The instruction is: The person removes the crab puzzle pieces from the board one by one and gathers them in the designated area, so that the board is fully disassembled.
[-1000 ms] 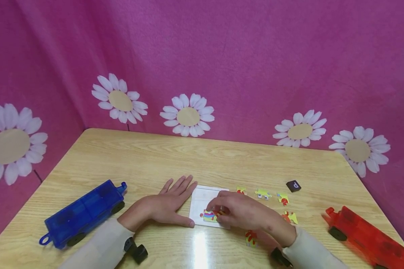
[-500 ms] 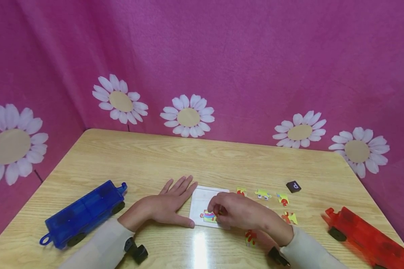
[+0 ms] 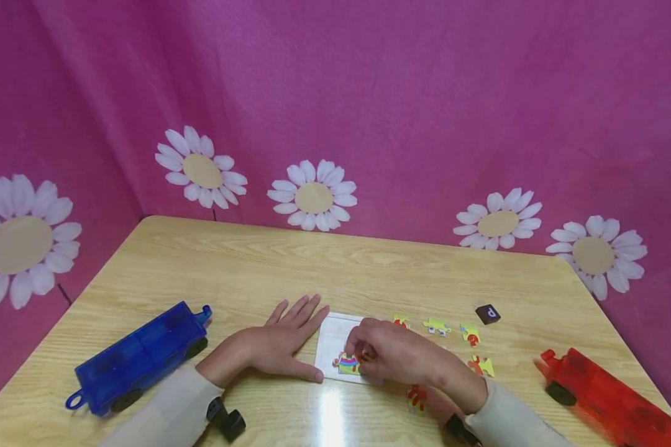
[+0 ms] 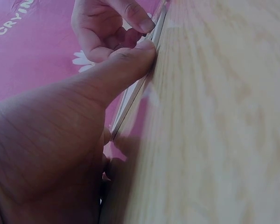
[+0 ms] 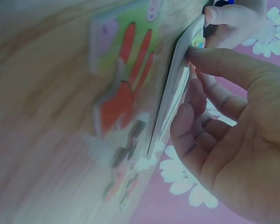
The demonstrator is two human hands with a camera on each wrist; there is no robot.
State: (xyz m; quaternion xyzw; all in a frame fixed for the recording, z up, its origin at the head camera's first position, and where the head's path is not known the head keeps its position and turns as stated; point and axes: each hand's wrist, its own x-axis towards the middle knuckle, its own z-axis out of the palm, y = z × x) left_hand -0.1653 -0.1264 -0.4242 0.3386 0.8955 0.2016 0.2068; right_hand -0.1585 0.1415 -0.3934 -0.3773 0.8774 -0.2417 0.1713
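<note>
A white puzzle board (image 3: 331, 332) lies on the table in front of me. In its lower part sits a striped, multicoloured puzzle piece (image 3: 348, 364). My left hand (image 3: 282, 347) rests flat at the board's left side, fingers spread and straight, thumb at its lower left corner. Over the right half of the board is my right hand (image 3: 399, 352), its fingers curled. In the right wrist view its thumb and forefinger pinch a puzzle piece (image 5: 192, 70) at the board's surface, mostly hidden by the fingers; a bit of red shows.
Several loose yellow and red puzzle pieces (image 3: 470, 335) lie right of the board, one (image 3: 416, 398) below my right forearm. A black lettered tile (image 3: 488, 314) is beyond them. A blue toy wagon (image 3: 140, 357) stands left, a red one (image 3: 615, 397) right. A pink flowered cloth (image 3: 369, 124) hangs behind.
My right hand has shifted only slightly over the board, uncovering less of the piece's right side at its fingertips. The left hand stays in place. The head view has tilted up a little.
</note>
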